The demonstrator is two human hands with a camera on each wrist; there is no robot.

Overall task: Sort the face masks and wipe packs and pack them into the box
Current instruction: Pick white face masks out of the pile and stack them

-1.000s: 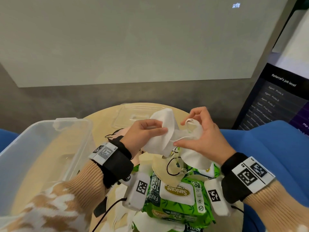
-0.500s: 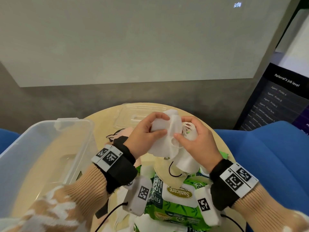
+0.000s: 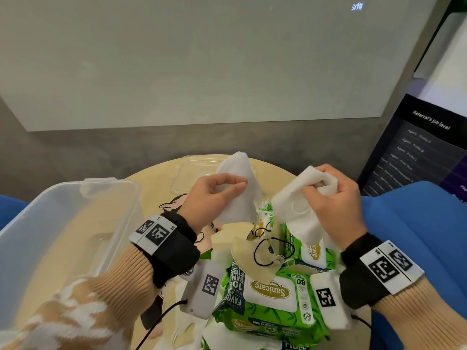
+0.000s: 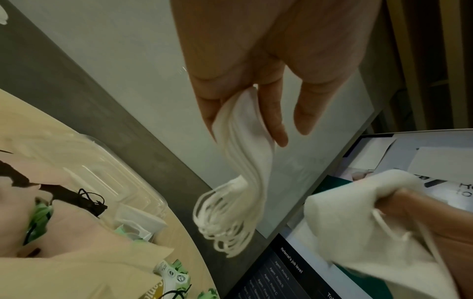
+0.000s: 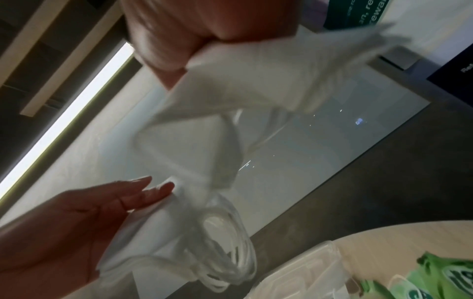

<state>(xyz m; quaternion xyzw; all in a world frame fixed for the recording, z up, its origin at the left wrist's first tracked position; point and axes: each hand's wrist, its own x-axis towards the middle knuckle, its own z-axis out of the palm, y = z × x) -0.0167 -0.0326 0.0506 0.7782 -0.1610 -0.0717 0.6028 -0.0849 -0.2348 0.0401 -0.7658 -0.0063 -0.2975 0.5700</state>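
Observation:
Above a round wooden table [image 3: 151, 188], my left hand [image 3: 214, 195] pinches a stack of folded white face masks [image 3: 240, 193]. Their ear loops hang down in a bunch [image 4: 222, 218]. My right hand [image 3: 333, 198] grips another bunch of white masks [image 3: 295, 210], held apart to the right of the first. Under both hands lies a heap of green wipe packs [image 3: 273, 296], topped by a beige mask with black loops [image 3: 252, 258]. The clear plastic box [image 3: 50, 236] stands at the left, with nothing showing inside it.
The box's clear lid [image 3: 199, 173] lies at the table's far side. A pink mask with black loops [image 4: 76, 218] lies near it. Blue seating [image 3: 417, 236] flanks the table on the right, and a dark screen [image 3: 417, 152] stands behind it.
My hands have drawn apart. The white masks held together before are now split into two bunches, with the right hand gone out to the right.

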